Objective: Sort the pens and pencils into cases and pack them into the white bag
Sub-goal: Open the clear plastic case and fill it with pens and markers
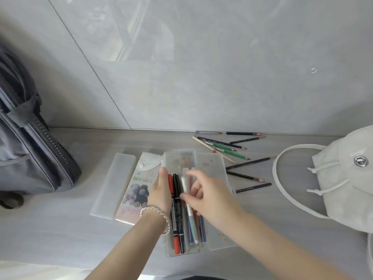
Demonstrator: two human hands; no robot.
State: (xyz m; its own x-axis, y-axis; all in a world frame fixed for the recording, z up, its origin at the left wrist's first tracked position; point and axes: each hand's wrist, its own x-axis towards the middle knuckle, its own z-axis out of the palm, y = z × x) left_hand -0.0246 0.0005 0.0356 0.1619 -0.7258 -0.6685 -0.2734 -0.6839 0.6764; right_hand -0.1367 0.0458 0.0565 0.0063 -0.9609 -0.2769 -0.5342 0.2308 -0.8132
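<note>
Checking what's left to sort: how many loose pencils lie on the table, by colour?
Black or dark pencils: 6
Green pencils: 2
Tan pencil: 1
Grey pencil: 1
Total: 10
A red tip by the lid may be another.

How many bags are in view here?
2: a grey bag at the far left, and the white bag at the far right, cut off by the frame edge. No others show.

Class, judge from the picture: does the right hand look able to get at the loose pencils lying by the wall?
Probably yes. The pencils lie uncovered beside the clear case, on that hand's side; the right hand would first release the mint pen it pinches.
</note>
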